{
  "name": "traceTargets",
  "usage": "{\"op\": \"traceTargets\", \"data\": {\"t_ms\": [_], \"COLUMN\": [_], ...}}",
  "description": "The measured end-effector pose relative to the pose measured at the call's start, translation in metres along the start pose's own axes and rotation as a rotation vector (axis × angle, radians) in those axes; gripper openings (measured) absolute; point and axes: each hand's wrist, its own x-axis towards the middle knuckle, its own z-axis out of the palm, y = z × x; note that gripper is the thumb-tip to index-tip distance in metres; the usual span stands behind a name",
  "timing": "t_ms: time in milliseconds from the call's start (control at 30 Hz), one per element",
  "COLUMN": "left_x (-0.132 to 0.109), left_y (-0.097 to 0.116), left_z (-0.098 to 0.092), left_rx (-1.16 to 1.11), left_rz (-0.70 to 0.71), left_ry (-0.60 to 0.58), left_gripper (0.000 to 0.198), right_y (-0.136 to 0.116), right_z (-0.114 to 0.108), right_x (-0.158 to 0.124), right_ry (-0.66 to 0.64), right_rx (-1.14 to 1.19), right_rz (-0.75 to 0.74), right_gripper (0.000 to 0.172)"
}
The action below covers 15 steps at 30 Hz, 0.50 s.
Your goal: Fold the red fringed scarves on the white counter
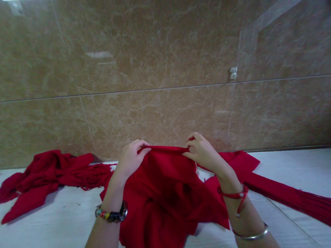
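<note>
A red cloth (160, 194), which looks like a scarf, hangs in loose folds between my two hands. My left hand (132, 158) pinches its upper edge at one end. My right hand (201, 151) pinches the same edge farther right, so the edge is stretched almost straight between them. The lower part of the cloth droops onto the white table (76, 234) in front of me. Behind my right forearm, part of another red cloth shows.
A crumpled red fringed scarf (50, 174) lies on the left, against the wall. On the right, a folded red scarf (292, 193) stretches toward the corner, fringe outward. A brown marble-look wall (164, 116) rises behind the table, with a small white fitting (233, 73).
</note>
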Motion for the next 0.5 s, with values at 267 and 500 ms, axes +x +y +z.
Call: {"op": "traceTargets", "data": {"t_ms": [267, 500], "left_x": [-0.001, -0.005], "left_y": [-0.019, -0.036], "left_z": [-0.025, -0.027], "left_rx": [0.343, 0.464], "left_rz": [-0.238, -0.377], "left_ry": [0.222, 0.276], "left_gripper": [0.018, 0.020], "right_y": [-0.020, -0.009], "right_z": [-0.009, -0.014], "right_x": [0.002, 0.000], "right_ry": [-0.151, -0.041], "right_rx": [0.530, 0.355], "right_rz": [0.025, 0.068], "right_gripper": [0.021, 0.010]}}
